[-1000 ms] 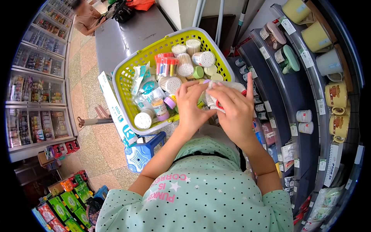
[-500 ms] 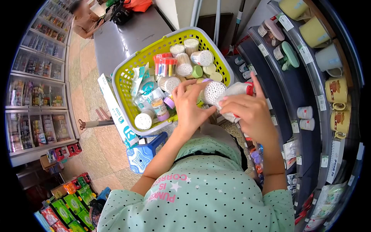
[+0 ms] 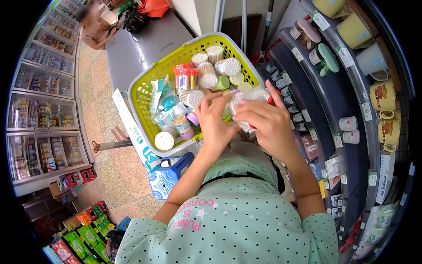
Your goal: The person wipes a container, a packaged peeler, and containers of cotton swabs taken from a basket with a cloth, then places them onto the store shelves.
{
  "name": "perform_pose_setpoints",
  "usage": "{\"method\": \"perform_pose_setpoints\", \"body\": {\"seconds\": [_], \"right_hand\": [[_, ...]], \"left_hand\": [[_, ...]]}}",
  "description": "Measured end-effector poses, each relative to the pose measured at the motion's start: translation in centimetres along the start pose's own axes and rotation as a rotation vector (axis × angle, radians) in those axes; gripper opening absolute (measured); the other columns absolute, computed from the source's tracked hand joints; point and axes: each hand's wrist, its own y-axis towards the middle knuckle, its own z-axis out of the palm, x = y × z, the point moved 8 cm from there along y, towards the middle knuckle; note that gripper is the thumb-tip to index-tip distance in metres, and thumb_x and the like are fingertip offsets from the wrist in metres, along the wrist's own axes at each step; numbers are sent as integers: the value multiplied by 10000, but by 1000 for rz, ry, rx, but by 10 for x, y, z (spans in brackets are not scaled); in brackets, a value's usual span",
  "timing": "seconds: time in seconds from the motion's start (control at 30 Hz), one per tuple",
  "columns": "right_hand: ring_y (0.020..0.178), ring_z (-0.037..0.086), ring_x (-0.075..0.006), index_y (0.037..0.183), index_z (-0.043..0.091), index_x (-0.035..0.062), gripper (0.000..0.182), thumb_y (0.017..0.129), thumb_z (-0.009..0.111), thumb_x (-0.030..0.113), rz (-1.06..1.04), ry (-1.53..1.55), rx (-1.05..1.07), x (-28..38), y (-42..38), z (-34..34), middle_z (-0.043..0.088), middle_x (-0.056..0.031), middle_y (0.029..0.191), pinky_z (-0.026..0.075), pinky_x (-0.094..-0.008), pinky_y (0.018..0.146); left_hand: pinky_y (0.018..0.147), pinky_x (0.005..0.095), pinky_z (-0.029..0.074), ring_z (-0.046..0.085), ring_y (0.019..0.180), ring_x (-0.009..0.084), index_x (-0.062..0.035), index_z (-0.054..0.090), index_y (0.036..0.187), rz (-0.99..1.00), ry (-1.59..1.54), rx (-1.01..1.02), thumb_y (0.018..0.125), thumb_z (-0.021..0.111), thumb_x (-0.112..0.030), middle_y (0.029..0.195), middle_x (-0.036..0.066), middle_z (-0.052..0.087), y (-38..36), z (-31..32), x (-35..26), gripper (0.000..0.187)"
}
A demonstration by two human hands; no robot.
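My left hand curls around a tub of cotton swabs, held over the near edge of a yellow-and-grey basket. A whitish cloth with red parts is gripped in my right hand and pressed against that tub, hiding most of it. Inside the basket lie more tubs of cotton swabs, a tub of wooden sticks, red-topped containers, teal-and-white packets and a purple-based jar.
The basket rests by a grey table bearing a black bag. A long white box leans at its left, above a blue stool. Shelves with mugs curve along the right. Another person sits far left.
My right hand has moved left with the cloth, which now covers the swab tub's visible end. The view has shifted slightly.
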Motion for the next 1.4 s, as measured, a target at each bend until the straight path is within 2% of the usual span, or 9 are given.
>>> {"method": "perform_pose_setpoints", "body": {"seconds": [0.23, 0.4, 0.5, 0.73, 0.93, 1.03, 1.13, 1.23, 1.4], "right_hand": [[948, 713, -176, 862, 721, 120, 251, 759, 607, -78, 43, -27, 175, -17, -5, -30, 741, -18, 907, 294, -552, 1197], [997, 708, -206, 919, 721, 107, 325, 739, 577, -121, 36, -79, -37, -32, 2, -39, 748, -38, 965, 208, -577, 1218], [1025, 701, -206, 932, 715, 97, 341, 731, 566, -134, 24, -56, -75, -26, 8, -21, 745, -44, 1007, 191, -585, 1217], [974, 703, -224, 943, 705, 104, 317, 719, 602, -96, 159, -82, -38, -21, -7, -17, 734, -68, 975, 226, -585, 1201], [921, 710, -216, 940, 709, 98, 346, 699, 590, -120, 114, -15, 55, 0, -15, -20, 742, -55, 956, 234, -572, 1202], [939, 715, -221, 949, 718, 109, 348, 710, 605, -116, 183, 220, 49, -11, -19, -20, 752, -36, 984, 212, -577, 1204], [979, 716, -230, 966, 727, 127, 363, 714, 618, -110, 160, 35, -243, -21, -19, -34, 757, -28, 1017, 177, -581, 1206], [1025, 709, -229, 985, 727, 136, 373, 714, 630, -103, 198, 12, -247, -34, -18, -21, 755, -29, 1034, 151, -582, 1208], [1109, 688, -225, 1000, 721, 130, 486, 641, 561, -154, 202, 12, -205, -36, -20, -7, 749, -27, 1087, 156, -585, 1210]], "left_hand": [[1006, 411, 349, 574, 1110, 275, -101, 722, 1131, -13, -76, -1, 521, 881, -151, 1092, 59, 705, 5, -3, -3, 632], [1007, 409, 344, 572, 1094, 268, -105, 726, 1129, -42, -72, 12, 527, 909, -190, 1063, 66, 704, 4, 0, 3, 634], [1006, 411, 343, 572, 1085, 267, -105, 727, 1122, -35, -74, 4, 527, 913, -206, 1058, 68, 703, 4, -1, 1, 632], [1007, 407, 341, 573, 1082, 263, -95, 722, 1125, -31, -62, -19, 526, 899, -194, 1065, 57, 704, 4, -3, 0, 632], [1004, 402, 340, 566, 1065, 262, -84, 715, 1118, -28, -53, -13, 535, 881, -174, 1044, 50, 692, 5, -2, -2, 613], [995, 402, 342, 556, 1054, 261, -83, 704, 1118, -49, -59, -23, 553, 887, -187, 1024, 46, 675, 3, 5, 11, 603], [985, 402, 342, 547, 1050, 261, -81, 687, 1126, -32, -76, -21, 573, 905, -224, 1019, 46, 661, 4, 6, 11, 612], [983, 402, 339, 543, 1052, 265, -81, 665, 1153, -25, -86, -1, 581, 924, -276, 1042, 48, 657, 3, 8, 10, 658], [995, 420, 329, 540, 1069, 271, -77, 632, 1205, -64, -84, 39, 576, 936, -317, 1087, 47, 653, -1, 11, 19, 739]]}}
